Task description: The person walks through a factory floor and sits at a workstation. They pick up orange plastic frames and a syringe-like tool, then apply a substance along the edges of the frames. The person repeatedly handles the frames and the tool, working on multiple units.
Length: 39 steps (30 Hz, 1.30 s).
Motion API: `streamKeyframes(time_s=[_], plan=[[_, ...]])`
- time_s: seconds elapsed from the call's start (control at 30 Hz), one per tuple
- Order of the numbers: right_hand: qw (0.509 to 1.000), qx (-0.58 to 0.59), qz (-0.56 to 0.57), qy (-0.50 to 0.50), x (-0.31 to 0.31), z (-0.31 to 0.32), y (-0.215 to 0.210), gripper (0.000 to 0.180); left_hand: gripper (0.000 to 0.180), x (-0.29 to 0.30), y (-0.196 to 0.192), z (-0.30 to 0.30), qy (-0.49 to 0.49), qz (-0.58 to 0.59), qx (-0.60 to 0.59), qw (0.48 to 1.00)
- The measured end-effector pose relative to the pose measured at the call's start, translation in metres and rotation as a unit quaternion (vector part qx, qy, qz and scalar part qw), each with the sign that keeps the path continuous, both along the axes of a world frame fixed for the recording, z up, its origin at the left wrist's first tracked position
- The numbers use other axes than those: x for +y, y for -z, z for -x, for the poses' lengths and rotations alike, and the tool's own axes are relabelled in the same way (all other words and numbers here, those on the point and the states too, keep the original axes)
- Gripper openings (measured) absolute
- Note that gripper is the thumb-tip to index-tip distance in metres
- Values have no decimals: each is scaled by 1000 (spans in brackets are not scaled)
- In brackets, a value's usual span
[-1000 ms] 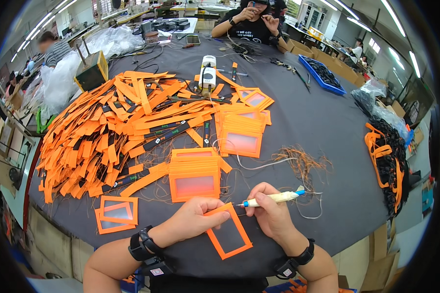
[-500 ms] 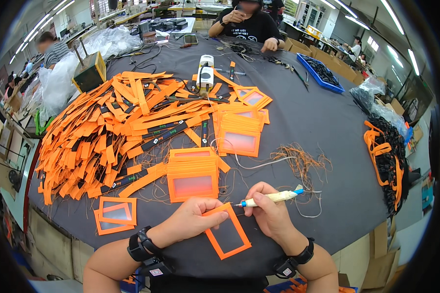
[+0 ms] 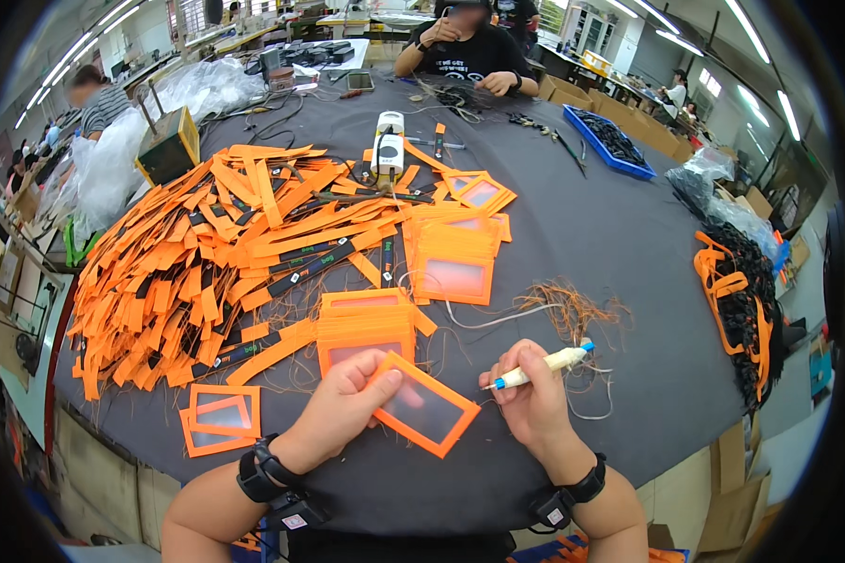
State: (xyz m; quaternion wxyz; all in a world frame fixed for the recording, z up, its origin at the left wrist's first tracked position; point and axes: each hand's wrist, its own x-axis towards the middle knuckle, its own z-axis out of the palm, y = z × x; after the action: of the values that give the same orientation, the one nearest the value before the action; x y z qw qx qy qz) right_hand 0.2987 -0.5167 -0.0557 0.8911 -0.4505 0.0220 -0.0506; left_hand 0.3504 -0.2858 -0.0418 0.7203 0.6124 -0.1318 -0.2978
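My left hand (image 3: 338,405) pinches one end of an orange-bordered rectangular frame (image 3: 430,414) with a clear window, thumb on top. The frame is tilted, its far end pointing toward my right hand (image 3: 537,408). In that hand is a white pen-shaped tool (image 3: 561,359) with blue ends and a thin metal tip. The tip points left, a little apart from the frame. Just behind my left hand stands a stack of similar orange frames (image 3: 366,328); another stack (image 3: 453,272) lies farther back. Two loose frames (image 3: 221,420) overlap at the left.
A large heap of orange and black straps (image 3: 216,253) covers the table's left side. Loose orange threads (image 3: 573,310) and a pale cord lie at the right. Farther off are a white power strip (image 3: 388,150), a blue tray (image 3: 610,141) of black parts and a seated person (image 3: 465,56).
The frame has turned, its far end swinging up and to the right, and my left hand has shifted left. My right hand has drawn the tool away from the frame's edge, rightward.
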Motion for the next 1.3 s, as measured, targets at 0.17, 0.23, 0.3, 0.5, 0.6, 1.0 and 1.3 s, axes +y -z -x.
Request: streamKeyframes(time_s=[0.17,0.23,0.3,0.5,0.6,1.0,1.3], plan=[[1000,25,-7,12,-5,-2,4,22,16,0,2,-3,-16,14,-12,1000],[999,32,3,1,-4,-2,4,22,16,-1,3,-3,-15,11,-11,1000],[999,35,19,-9,-2,-2,4,23,16,-2,4,-3,-14,9,-7,1000],[998,54,39,-7,-1,-2,0,22,16,-2,6,-3,-18,10,1,1000],[998,51,31,-10,-1,-1,1,22,16,-2,5,-3,-16,8,4,1000],[999,41,27,-12,0,-1,-1,22,15,-1,4,-3,-14,8,7,1000],[999,24,27,-21,-3,-2,3,23,16,-1,7,-4,-15,22,18,999]])
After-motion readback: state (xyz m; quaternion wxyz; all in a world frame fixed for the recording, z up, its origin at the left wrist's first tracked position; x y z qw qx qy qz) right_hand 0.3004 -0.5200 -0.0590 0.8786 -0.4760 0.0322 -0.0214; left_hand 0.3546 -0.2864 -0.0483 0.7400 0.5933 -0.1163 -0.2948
